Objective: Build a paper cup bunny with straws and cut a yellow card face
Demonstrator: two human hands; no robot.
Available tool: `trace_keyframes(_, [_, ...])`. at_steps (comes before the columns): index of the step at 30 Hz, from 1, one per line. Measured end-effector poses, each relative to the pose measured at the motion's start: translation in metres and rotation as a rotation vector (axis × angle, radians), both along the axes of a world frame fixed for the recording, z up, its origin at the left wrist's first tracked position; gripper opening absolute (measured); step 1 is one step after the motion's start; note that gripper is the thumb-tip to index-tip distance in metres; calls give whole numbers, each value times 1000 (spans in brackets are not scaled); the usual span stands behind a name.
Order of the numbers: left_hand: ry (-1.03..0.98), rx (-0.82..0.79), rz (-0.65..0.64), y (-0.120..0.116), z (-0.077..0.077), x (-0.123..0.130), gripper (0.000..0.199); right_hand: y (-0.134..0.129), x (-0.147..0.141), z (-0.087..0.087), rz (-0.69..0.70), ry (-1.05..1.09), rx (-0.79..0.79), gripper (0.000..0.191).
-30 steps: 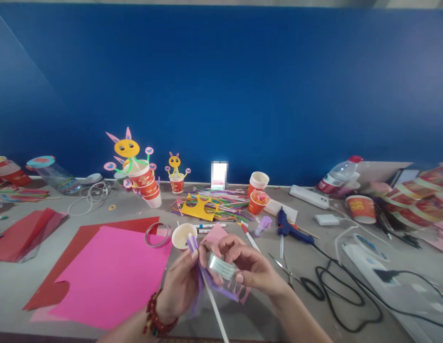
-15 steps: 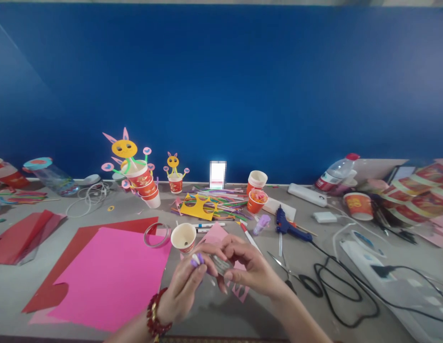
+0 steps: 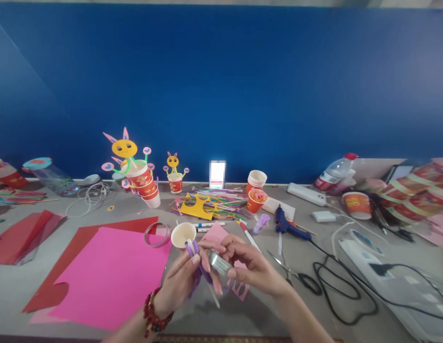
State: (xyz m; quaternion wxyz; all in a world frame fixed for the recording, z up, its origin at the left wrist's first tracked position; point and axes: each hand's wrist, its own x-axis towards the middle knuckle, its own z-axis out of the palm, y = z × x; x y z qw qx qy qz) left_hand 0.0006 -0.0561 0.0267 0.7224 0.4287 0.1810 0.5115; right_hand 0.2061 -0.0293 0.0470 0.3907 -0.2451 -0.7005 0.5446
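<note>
Purple fuzzy stems with a thin white stick stick out between the fingers of my left hand, which is closed on them. My right hand pinches a small clear, silvery container from the right, while fingers of my left hand touch its other end. A paper cup stands just behind my left hand. Under and behind both hands lies pink paper with cut-outs. What the container holds is too small to tell.
Pink sheets lie over red paper at left. Cup figures, yellow paper and coloured stems stand or lie at the back. To the right are scissors, a blue glue gun, black cable and a power strip.
My left hand has turned slightly, so more of the purple stems and the white stick shows. The container between my hands has tilted and is seen more clearly.
</note>
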Motion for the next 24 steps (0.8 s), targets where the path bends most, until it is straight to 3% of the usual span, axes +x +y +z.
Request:
trace_keyframes(3, [106,58,-42,-1,-2,-5,27,0,-3,3,-29,-21,38,33])
trace_keyframes(8, [-138,-128,81,2,5,6,24,-2,-8,2,12,66,13,25])
trace_keyframes(15, [-235,-280,43,4,9,11,26,-3,-8,0,41,131,-58,20])
trace_keyframes(24, [-212,-247,76,1,5,15,27,-8,-18,2,3,243,-164,22])
